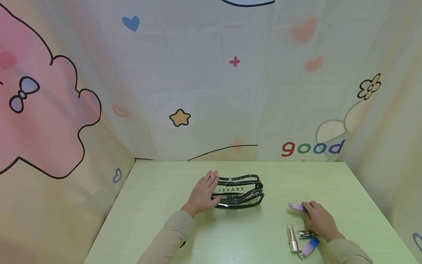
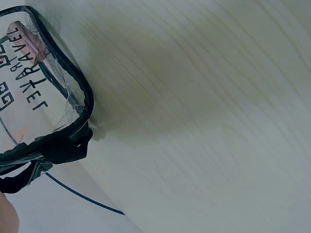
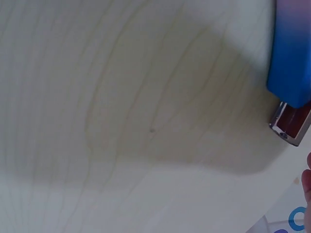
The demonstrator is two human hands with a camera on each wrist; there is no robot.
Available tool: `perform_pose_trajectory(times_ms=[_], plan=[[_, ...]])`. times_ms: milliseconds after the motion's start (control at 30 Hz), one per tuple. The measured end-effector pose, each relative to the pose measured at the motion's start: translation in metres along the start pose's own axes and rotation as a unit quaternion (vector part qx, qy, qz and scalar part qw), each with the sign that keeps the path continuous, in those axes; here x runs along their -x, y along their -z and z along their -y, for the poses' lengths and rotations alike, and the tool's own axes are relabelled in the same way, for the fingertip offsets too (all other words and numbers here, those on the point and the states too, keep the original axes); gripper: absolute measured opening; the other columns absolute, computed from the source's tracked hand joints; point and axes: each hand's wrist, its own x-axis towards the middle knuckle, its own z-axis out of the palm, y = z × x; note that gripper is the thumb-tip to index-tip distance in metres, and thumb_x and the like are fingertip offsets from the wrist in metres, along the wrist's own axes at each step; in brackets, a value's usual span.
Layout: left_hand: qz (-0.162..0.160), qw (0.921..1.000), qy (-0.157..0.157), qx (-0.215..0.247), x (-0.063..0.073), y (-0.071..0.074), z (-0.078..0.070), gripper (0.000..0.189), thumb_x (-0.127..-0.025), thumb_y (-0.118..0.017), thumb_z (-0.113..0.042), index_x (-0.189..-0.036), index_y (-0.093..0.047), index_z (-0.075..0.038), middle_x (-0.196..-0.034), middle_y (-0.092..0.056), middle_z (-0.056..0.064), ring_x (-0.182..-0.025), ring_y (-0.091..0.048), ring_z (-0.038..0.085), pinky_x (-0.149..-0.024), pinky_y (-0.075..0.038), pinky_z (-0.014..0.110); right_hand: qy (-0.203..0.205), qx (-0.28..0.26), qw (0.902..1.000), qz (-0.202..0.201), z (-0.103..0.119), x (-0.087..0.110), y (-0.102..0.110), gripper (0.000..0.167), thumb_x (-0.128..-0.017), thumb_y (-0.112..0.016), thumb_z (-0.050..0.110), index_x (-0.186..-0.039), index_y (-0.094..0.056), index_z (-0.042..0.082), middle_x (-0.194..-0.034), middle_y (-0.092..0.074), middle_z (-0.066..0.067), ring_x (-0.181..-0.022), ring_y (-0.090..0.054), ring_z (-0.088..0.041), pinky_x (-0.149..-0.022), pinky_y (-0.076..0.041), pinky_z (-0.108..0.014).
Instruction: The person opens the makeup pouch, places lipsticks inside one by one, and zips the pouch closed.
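A clear travel pouch (image 1: 230, 190) with black edging lies at mid-table, its printed letters reversed in the head view. At its left end is my left hand (image 1: 202, 194), fingers straight along the far corner, thumb on the near edge. In the left wrist view the pouch (image 2: 29, 82) fills the left side. My right hand (image 1: 321, 220) grips the right end of a pink-purple tube (image 1: 298, 207), whose small silver tip points left. Close under that hand lie a gold-and-clear lipstick (image 1: 292, 238), a small silver item (image 1: 306, 234) and a pink-to-blue tube (image 1: 309, 248).
The pale green table (image 1: 138, 220) meets a printed curtain (image 1: 211, 91) at the back and sides. In the right wrist view, a pink-to-blue tube (image 3: 291, 63) and a dark red, silver-rimmed piece (image 3: 293, 122) are at the right edge.
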Motion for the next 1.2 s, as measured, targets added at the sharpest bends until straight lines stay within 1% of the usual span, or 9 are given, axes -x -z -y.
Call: perform_pose_trajectory(times_ms=[267, 433, 667, 867, 967, 1200], plan=[[-0.002, 1.0000, 0.000, -0.002, 0.000, 0.000, 0.000, 0.069, -0.085, -0.041, -0.046, -0.139, -0.026, -0.006, -0.149, -0.015, 0.005, -0.138, -0.010, 0.021, -0.107, -0.022, 0.038, 0.017, -0.003, 0.9992, -0.036, 0.001, -0.006, -0.004, 0.032, -0.066, -0.069, 0.005, -0.097, -0.061, -0.003, -0.082, -0.057, -0.013, -0.071, -0.055, -0.026, -0.060, -0.047, -0.039], [-0.009, 1.0000, -0.003, 0.002, 0.000, 0.001, 0.000, 0.068, -0.085, -0.042, -0.045, -0.139, -0.028, -0.005, -0.149, -0.016, 0.005, -0.137, -0.011, 0.021, -0.107, -0.023, 0.038, 0.031, -0.010, 0.9981, -0.053, 0.006, -0.012, -0.002, 0.034, -0.065, -0.070, 0.004, -0.097, -0.061, -0.004, -0.082, -0.058, -0.014, -0.071, -0.055, -0.027, -0.060, -0.047, -0.039], [-0.005, 1.0000, -0.001, 0.006, 0.001, 0.002, -0.001, 0.069, -0.085, -0.043, -0.045, -0.139, -0.027, -0.005, -0.149, -0.015, 0.005, -0.137, -0.010, 0.021, -0.107, -0.022, 0.038, 0.050, -0.019, 0.9956, -0.076, 0.014, -0.022, 0.001, 0.034, -0.064, -0.071, 0.003, -0.096, -0.061, -0.003, -0.082, -0.058, -0.013, -0.071, -0.055, -0.026, -0.060, -0.046, -0.038], [-0.002, 0.9999, 0.002, 0.012, 0.001, 0.002, -0.001, 0.069, -0.085, -0.046, -0.042, -0.139, -0.027, -0.005, -0.149, -0.015, 0.005, -0.138, -0.009, 0.021, -0.108, -0.021, 0.039, 0.064, -0.024, 0.9936, -0.090, 0.019, -0.031, 0.003, 0.033, -0.064, -0.071, 0.002, -0.096, -0.061, -0.003, -0.082, -0.058, -0.013, -0.071, -0.054, -0.025, -0.061, -0.046, -0.038], [0.002, 1.0000, 0.003, 0.009, 0.001, 0.002, -0.001, 0.069, -0.085, -0.045, -0.044, -0.140, -0.025, -0.006, -0.149, -0.014, 0.004, -0.138, -0.009, 0.020, -0.108, -0.021, 0.038, 0.068, -0.028, 0.9930, -0.093, 0.022, -0.034, 0.005, 0.033, -0.065, -0.071, 0.002, -0.096, -0.061, -0.003, -0.082, -0.058, -0.013, -0.072, -0.054, -0.025, -0.061, -0.045, -0.039], [0.000, 1.0000, 0.001, 0.006, 0.001, 0.002, -0.001, 0.069, -0.085, -0.044, -0.044, -0.140, -0.024, -0.006, -0.149, -0.014, 0.005, -0.138, -0.009, 0.021, -0.108, -0.021, 0.038, 0.074, -0.035, 0.9916, -0.100, 0.028, -0.045, 0.011, 0.033, -0.065, -0.070, 0.002, -0.097, -0.061, -0.003, -0.083, -0.057, -0.013, -0.072, -0.053, -0.026, -0.062, -0.045, -0.039]])
